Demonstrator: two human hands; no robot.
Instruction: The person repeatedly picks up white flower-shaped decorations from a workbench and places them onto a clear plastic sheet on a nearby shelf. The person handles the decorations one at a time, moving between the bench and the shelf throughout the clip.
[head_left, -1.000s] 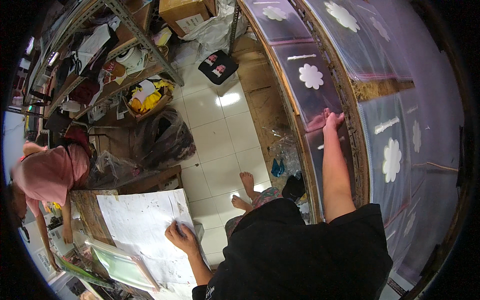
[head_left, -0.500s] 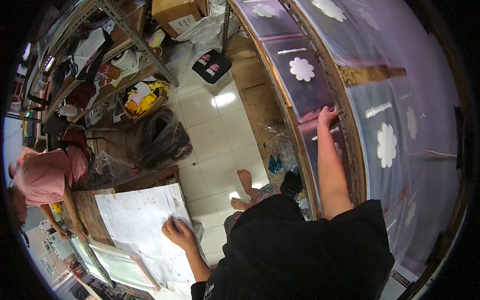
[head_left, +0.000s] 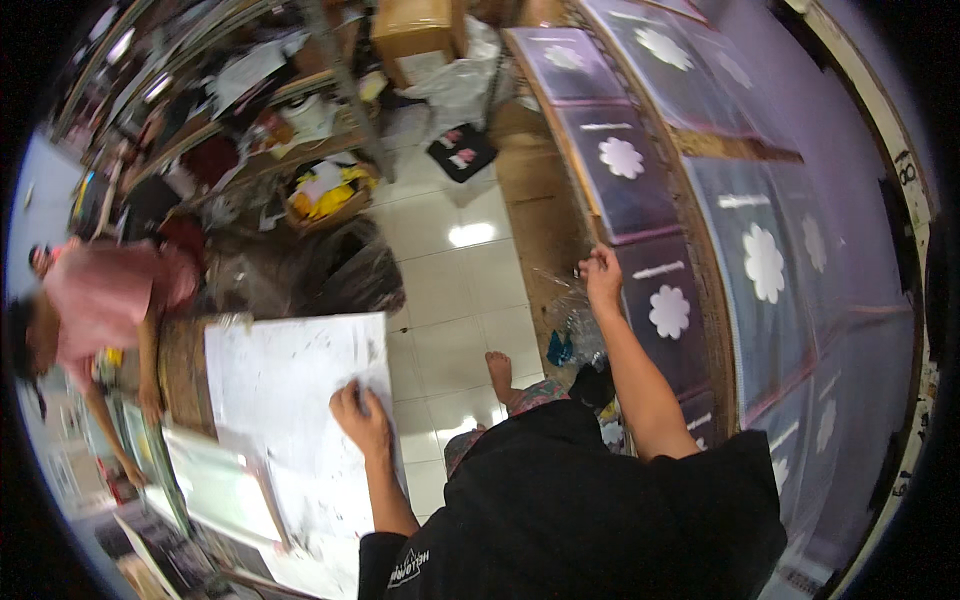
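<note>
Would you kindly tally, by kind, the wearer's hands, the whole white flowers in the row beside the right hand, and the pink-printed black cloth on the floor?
Left hand and right hand: 2
Whole white flowers: 3
Pink-printed black cloth: 1
Total: 6

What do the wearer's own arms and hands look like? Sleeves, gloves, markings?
Left hand and right hand: no gloves. Forearms bare, no watch visible. Black short sleeves, white print by the left one. Rings: too small to tell.
</note>
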